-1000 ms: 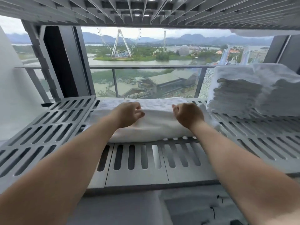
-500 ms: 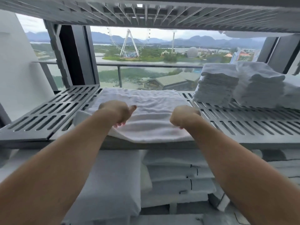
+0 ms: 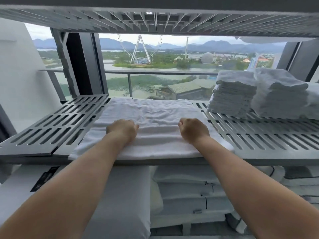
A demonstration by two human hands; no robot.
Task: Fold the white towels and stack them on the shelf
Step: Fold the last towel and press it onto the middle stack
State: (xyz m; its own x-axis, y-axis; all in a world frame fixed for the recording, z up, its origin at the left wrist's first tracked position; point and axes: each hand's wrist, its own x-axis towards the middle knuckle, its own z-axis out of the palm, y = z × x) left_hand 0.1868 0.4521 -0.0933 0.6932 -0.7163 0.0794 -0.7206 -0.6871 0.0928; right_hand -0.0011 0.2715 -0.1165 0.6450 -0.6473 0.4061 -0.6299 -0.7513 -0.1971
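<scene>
Head view, and from where I stand the slatted grey shelf fills the width of the scene, with another like it overhead and the window behind. Packed white bedding sits on the level beneath. On the shelf, dead centre, lies the white towel, spread flat with its near edge at the shelf's front lip and its far edge back toward the glass. To the right, well apart from it, stand two stacks of folded towels side by side. Both arms reach straight forward. The left hand and the right hand sit apart on the nearer half of the towel, level with each other, knuckles up and fingers curled down onto a ridge of cloth that runs left to right between them. They look to be gripping that fold, though the fingertips are hidden under the knuckles. So the unfolded part lies directly ahead of both hands, neither one nearer, and the crease runs crosswise. I'd guess the next fold goes away from the body. The finished piece would then travel right, and the right hand is closer to the stacks.
</scene>
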